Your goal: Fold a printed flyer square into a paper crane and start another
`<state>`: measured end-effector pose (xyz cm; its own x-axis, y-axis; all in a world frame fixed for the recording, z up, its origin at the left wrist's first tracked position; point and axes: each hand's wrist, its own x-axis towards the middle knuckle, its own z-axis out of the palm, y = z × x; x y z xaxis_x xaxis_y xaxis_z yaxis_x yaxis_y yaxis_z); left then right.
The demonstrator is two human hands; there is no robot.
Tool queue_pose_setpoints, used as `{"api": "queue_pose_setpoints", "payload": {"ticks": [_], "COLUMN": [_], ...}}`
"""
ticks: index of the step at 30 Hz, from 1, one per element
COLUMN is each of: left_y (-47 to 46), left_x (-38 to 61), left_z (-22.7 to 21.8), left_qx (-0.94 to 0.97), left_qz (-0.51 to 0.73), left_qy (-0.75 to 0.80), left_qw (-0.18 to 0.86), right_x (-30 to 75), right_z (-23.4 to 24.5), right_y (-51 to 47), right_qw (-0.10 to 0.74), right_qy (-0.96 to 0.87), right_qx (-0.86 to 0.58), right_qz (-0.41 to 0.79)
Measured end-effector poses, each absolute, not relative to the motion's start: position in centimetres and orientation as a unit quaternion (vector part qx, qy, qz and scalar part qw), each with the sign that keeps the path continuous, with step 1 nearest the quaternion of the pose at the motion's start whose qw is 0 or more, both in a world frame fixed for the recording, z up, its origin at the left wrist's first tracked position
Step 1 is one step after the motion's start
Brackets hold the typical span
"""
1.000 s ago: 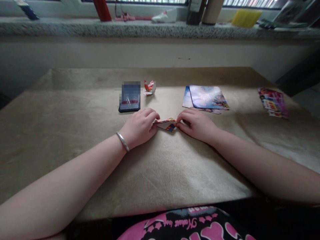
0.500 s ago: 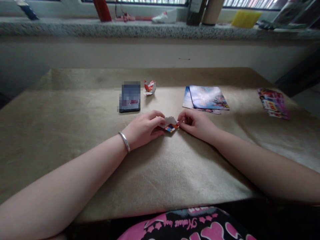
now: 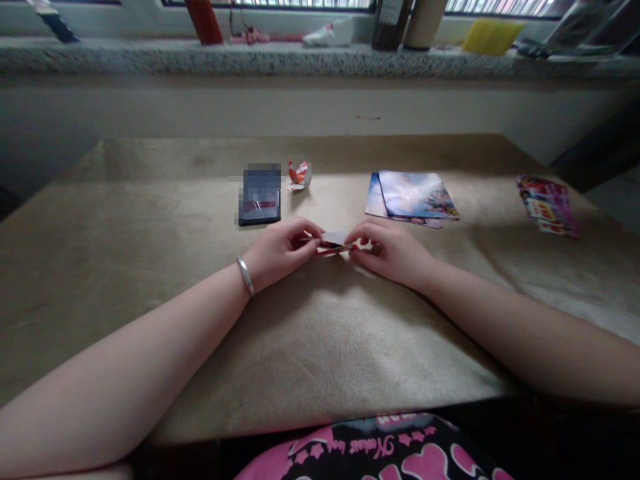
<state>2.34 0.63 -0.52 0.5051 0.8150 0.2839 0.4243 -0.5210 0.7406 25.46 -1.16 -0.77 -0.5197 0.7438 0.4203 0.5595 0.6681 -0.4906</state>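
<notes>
Between both hands I hold a small folded piece of coloured paper [image 3: 334,241], white on top with red edges, just above the tan table cover [image 3: 150,220]. My left hand [image 3: 280,250], with a silver bangle on the wrist, pinches its left end. My right hand [image 3: 390,250] pinches its right end. Both sets of fingers are closed on the paper.
A dark phone [image 3: 260,198] lies just beyond my left hand, with a small folded red-and-white paper figure [image 3: 300,175] beside it. Colourful paper sheets [image 3: 413,197] lie beyond my right hand; more printed sheets [image 3: 547,203] at far right. A stone windowsill [image 3: 280,60] with clutter runs behind.
The paper has been lifted off the table and folded flatter, its white side now up. Both hands rose slightly and closed in on it.
</notes>
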Motion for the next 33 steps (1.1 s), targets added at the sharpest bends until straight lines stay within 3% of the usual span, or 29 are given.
{"api": "queue_pose_setpoints", "payload": {"ticks": [4, 9, 21, 33], "left_y": [0.81, 0.99, 0.58, 0.44], "left_x": [2.19, 2.33, 2.77, 2.55], "left_z": [-0.76, -0.51, -0.75, -0.59], "left_qx": [0.796, 0.849, 0.912, 0.944], "left_qz": [0.292, 0.255, 0.221, 0.178], "left_qy": [0.402, 0.379, 0.327, 0.277], "left_qw": [0.345, 0.266, 0.113, 0.028], "right_x": [25.36, 25.53, 25.50, 25.55], "right_z": [-0.88, -1.15, -1.36, -0.84], "right_y": [-1.04, -0.68, -0.71, -0.81], "right_qw": [0.333, 0.325, 0.313, 0.203], "right_qy": [-0.835, -0.804, -0.856, -0.919], "right_qx": [-0.398, -0.440, -0.394, -0.339], "right_qz": [0.182, 0.232, 0.122, -0.004]}}
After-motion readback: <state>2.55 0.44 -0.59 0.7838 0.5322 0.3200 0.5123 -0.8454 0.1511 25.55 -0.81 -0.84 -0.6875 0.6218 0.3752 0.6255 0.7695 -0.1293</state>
